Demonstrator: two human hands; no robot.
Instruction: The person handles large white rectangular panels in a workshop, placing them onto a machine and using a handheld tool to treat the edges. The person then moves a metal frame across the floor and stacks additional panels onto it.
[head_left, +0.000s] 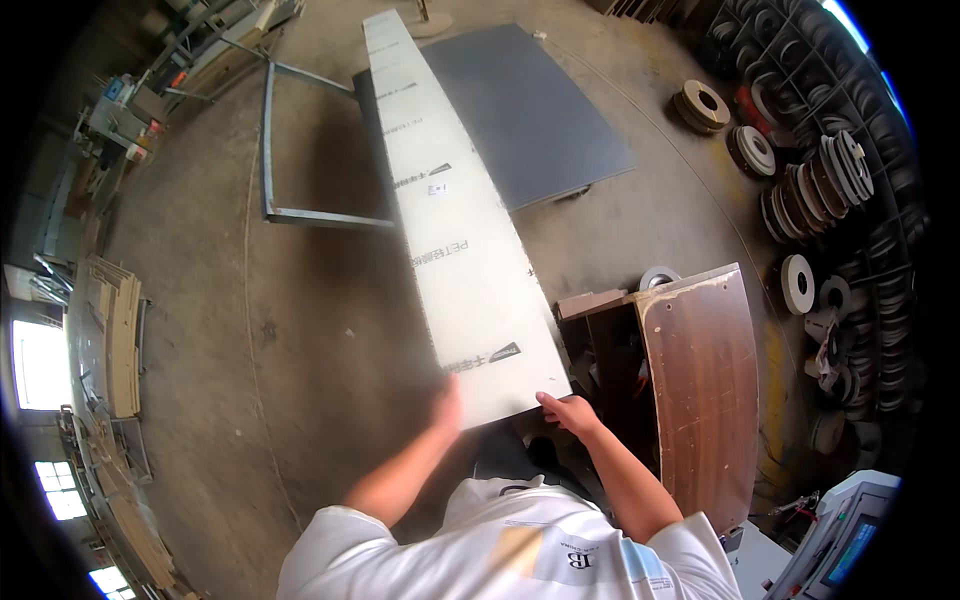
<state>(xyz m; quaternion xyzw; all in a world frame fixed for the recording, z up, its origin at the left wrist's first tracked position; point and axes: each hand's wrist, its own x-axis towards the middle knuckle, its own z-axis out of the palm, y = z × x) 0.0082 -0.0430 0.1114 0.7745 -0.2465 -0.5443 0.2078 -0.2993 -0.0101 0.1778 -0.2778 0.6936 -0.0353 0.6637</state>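
1. Right hand (568,412) pinches the near right corner of the long white board (480,290), thumb on top. Left hand (447,407) is at its left edge, fingers too blurry to tell.
2. Looks stiff, kinda smooth, probably awkward more than heavy. I'd grip both long edges.
3. Battered brown cabinet (705,380) just right.
4. Far end overlaps a dark grey surface (545,115); can't tell if touching.
5. Beyond: concrete floor (330,300), rolls (815,185) along the right.

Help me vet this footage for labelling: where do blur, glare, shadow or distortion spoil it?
Head view: left hand blurred, right hand sharper; head view: windows at left blown out to white; head view: soft dark shadow on the floor left of the white board; head view: the right edge of the brown panel bows outward, corners go black.
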